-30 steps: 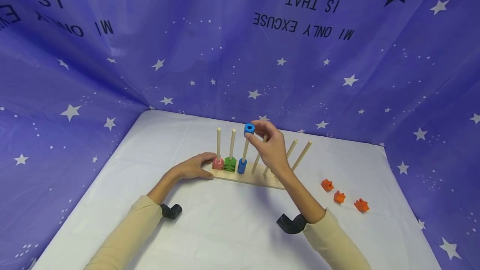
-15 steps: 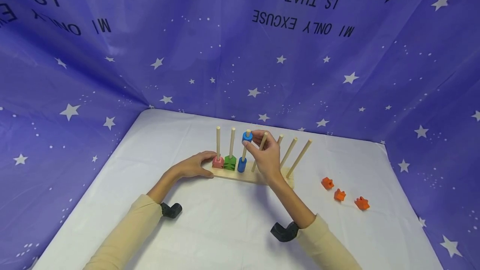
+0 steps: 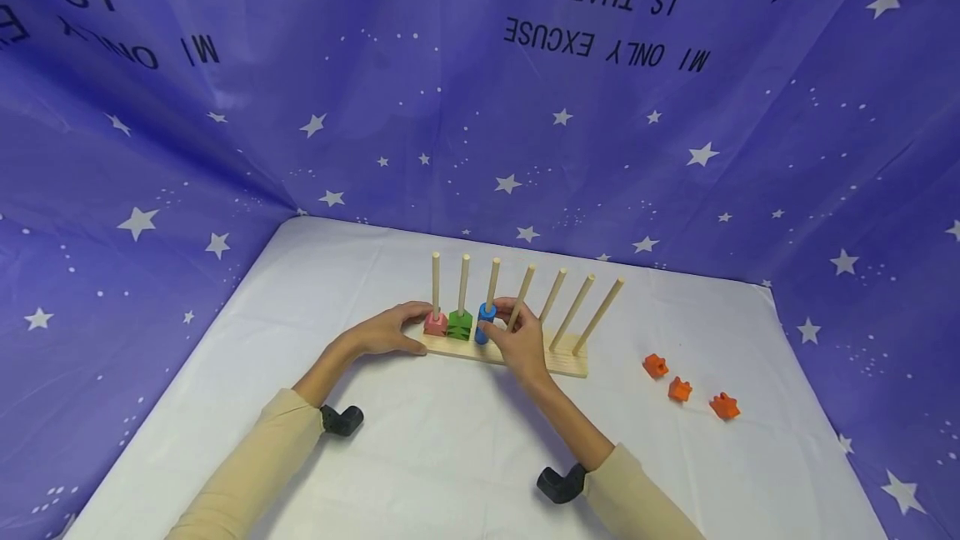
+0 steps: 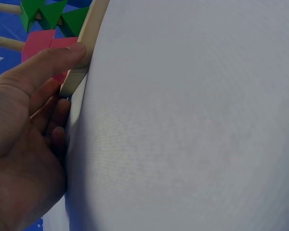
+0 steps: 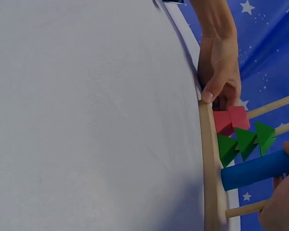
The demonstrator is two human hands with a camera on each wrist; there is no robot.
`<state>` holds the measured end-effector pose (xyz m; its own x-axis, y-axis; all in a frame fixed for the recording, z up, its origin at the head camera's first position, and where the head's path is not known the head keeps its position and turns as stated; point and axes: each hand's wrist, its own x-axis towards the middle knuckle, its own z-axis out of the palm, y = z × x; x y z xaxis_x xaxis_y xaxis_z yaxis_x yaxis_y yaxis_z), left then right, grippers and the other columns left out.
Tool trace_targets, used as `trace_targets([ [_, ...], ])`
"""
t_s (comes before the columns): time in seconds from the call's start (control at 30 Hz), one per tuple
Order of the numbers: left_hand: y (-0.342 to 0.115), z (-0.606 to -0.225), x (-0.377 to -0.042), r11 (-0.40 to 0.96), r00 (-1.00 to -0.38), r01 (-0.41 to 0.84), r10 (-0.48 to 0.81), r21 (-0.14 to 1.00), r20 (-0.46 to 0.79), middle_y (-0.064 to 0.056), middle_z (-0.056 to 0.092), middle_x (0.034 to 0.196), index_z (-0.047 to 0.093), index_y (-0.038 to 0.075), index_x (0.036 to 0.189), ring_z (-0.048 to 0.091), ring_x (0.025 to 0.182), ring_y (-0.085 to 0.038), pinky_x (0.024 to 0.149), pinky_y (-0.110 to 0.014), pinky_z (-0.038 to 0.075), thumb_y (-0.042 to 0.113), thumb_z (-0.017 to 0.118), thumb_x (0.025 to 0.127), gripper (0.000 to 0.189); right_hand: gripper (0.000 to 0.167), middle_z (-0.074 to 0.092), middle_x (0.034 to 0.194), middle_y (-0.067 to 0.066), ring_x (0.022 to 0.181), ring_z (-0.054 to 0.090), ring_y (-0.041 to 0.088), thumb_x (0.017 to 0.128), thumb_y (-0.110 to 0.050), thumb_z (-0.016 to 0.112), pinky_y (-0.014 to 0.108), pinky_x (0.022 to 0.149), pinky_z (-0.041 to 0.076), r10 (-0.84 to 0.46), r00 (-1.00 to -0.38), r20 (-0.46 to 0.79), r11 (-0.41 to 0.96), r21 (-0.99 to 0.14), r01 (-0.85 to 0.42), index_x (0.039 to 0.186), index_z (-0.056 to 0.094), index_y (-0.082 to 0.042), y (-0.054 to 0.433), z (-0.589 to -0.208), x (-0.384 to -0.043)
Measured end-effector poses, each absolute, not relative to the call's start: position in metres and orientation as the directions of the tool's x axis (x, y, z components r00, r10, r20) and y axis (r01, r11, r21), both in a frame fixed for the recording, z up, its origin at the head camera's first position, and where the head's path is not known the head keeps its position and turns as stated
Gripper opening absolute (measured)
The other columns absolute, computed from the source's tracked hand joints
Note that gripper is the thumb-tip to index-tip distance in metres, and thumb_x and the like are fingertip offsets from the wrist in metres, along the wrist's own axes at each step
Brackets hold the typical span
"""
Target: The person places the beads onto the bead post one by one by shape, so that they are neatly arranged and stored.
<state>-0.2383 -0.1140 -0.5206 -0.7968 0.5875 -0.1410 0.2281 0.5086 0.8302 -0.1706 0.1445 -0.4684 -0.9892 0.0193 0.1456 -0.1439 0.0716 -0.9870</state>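
A wooden peg board [image 3: 567, 363] with several upright pegs lies on the table. My left hand [image 3: 386, 332] grips its left end; in the left wrist view the thumb [image 4: 70, 55] presses the base's long edge and the fingers curl behind. Pink blocks [image 3: 435, 324] sit on the leftmost peg, green triangular blocks [image 3: 460, 326] on the second. On the third peg, my right hand [image 3: 522, 348] pinches a blue cylinder bead [image 3: 487, 312] from the right. It is low on the peg, in line with the blue below; the right wrist view shows one long blue column [image 5: 253, 171].
Three orange star-shaped beads [image 3: 680, 390] lie on the white tabletop [image 3: 450, 457] right of the board. Bare pegs [image 3: 600, 315] rise along the board's right part. A purple star-printed cloth [image 3: 420, 90] hangs behind and at the sides.
The right hand brought the blue bead from above the third peg's tip onto the peg and down to the blue at its foot. The left hand stayed at the board's end.
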Motion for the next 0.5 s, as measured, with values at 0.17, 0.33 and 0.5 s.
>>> trace_targets([
  [0.17,-0.114,-0.521,-0.238,0.513,-0.798,0.223,0.584,0.829,-0.147,-0.022,0.039,0.153,0.043,0.000,0.148,0.031,0.143,-0.039,0.118,-0.053,0.019,0.019,0.083,0.081,0.081,0.046,0.060,0.128,0.021,0.125,0.054,0.037,0.087,0.004,0.072,0.050,0.110,0.038,-0.022,-0.993,0.116,0.113,-0.987,-0.118,0.130,0.056,0.006,0.154,-0.475,-0.166],
  [0.33,-0.114,-0.521,-0.237,0.519,-0.801,0.212,0.578,0.828,-0.157,-0.022,0.038,0.153,0.043,0.000,0.149,0.033,0.142,-0.039,0.118,-0.054,0.020,0.020,0.083,0.081,0.081,0.057,0.051,0.141,0.024,0.133,0.047,0.038,0.089,0.000,0.072,0.041,0.112,0.037,-0.070,-0.995,0.064,0.185,-0.980,-0.076,0.141,0.048,0.005,0.183,-0.485,-0.152],
  [0.5,-0.113,-0.520,-0.236,0.516,-0.802,0.214,0.578,0.829,-0.152,-0.022,0.038,0.153,0.042,0.000,0.149,0.035,0.141,-0.039,0.118,-0.053,0.021,0.019,0.082,0.081,0.081,0.038,0.060,0.125,0.029,0.116,0.060,0.038,0.089,0.006,0.069,0.030,0.099,0.050,-0.022,-0.994,0.106,0.209,-0.972,-0.108,0.125,0.060,0.011,0.230,-0.477,-0.131],
])
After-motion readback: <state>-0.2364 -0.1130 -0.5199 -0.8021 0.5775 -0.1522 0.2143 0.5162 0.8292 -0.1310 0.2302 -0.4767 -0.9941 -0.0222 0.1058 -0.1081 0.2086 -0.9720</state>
